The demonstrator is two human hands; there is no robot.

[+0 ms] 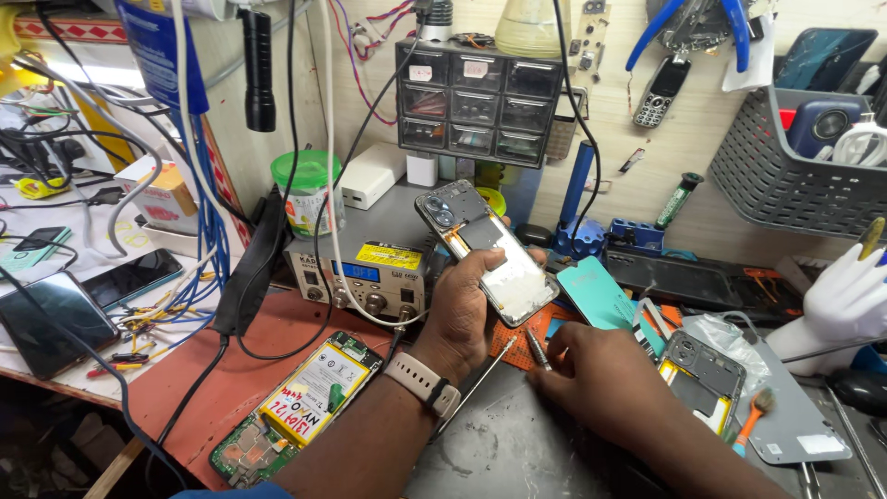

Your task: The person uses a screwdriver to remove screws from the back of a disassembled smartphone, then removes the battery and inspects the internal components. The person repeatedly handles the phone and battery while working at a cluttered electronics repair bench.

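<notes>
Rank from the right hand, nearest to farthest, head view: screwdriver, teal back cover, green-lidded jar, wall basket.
From the right hand:
1. screwdriver, at its fingertips.
2. teal back cover, just behind it.
3. green-lidded jar, far left, behind the station.
4. wall basket, upper right; too close to call against the jar.

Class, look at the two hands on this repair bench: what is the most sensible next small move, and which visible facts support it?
Probably the right hand should close on the screwdriver and lift its tip toward the opened phone. The left hand holds that phone tilted up, back cover off, while the right hand rests on the mat with the tool beside its fingers.
</notes>
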